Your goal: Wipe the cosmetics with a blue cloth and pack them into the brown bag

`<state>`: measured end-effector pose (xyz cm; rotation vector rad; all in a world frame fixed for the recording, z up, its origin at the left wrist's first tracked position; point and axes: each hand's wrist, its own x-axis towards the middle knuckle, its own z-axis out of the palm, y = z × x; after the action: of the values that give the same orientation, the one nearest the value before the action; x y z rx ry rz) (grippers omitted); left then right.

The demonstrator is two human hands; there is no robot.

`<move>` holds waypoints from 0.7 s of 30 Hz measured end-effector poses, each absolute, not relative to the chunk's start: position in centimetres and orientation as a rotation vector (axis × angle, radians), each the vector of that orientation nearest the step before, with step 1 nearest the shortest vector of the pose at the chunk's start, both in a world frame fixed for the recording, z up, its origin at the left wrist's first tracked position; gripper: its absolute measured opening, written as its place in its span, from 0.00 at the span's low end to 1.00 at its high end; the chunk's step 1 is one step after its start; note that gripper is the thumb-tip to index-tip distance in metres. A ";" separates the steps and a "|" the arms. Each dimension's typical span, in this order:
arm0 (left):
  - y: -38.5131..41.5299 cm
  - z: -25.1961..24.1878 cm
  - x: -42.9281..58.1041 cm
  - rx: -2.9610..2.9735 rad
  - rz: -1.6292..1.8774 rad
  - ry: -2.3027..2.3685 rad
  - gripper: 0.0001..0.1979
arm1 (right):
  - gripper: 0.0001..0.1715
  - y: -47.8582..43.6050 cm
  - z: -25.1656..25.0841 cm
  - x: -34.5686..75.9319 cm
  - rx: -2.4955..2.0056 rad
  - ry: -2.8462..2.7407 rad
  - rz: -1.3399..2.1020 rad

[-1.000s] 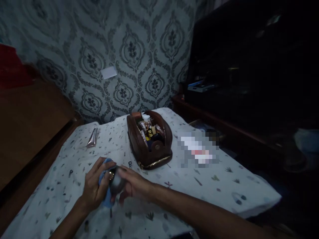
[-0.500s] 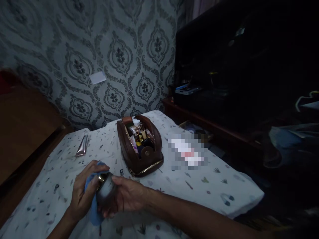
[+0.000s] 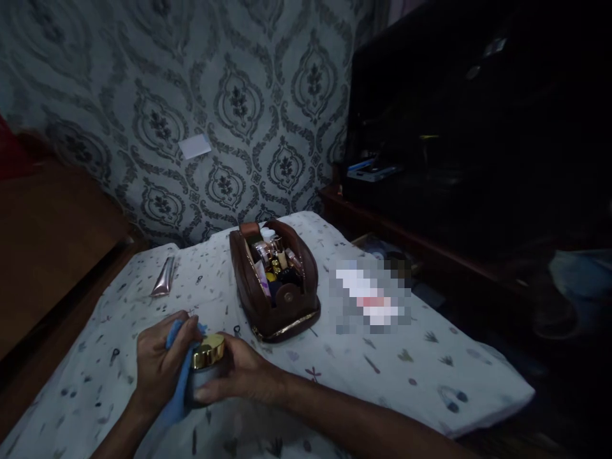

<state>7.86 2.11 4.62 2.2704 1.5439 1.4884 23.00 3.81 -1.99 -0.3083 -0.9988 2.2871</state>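
My right hand point(image 3: 243, 373) grips a jar point(image 3: 203, 377) with a shiny gold lid point(image 3: 209, 350), which faces up and slightly toward me. My left hand point(image 3: 165, 357) is closed around a blue cloth point(image 3: 178, 395) and presses it against the jar's left side and lid edge. Beyond the hands stands an open brown toiletry bag point(image 3: 248, 306), its zip undone. Inside it are several cosmetic bottles and tubes point(image 3: 280, 261). A silvery-pink tube point(image 3: 164, 278) lies on the sheet, up and left of my hands.
Everything rests on a white patterned sheet point(image 3: 396, 389). A blurred-out pale item point(image 3: 368, 296) lies right of the bag. At left is a brown wooden panel point(image 3: 57, 236); a patterned wall point(image 3: 239, 127) stands behind. On the right are a large dark screen point(image 3: 454, 127) and an open drawer point(image 3: 377, 245).
The jar has turned so its gold lid now faces up; before, its greyish side showed. My left hand has moved the cloth from over the jar's top to its left side. The view has shifted slightly.
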 end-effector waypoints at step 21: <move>2.0 5.2 6.5 2.386 1.415 1.305 0.18 | 0.40 4.6 -0.8 23.0 -0.169 -0.744 2.217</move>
<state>6.54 2.03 5.16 2.3860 1.3053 1.4149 23.02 4.57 -0.78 -0.1693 -0.7442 2.2169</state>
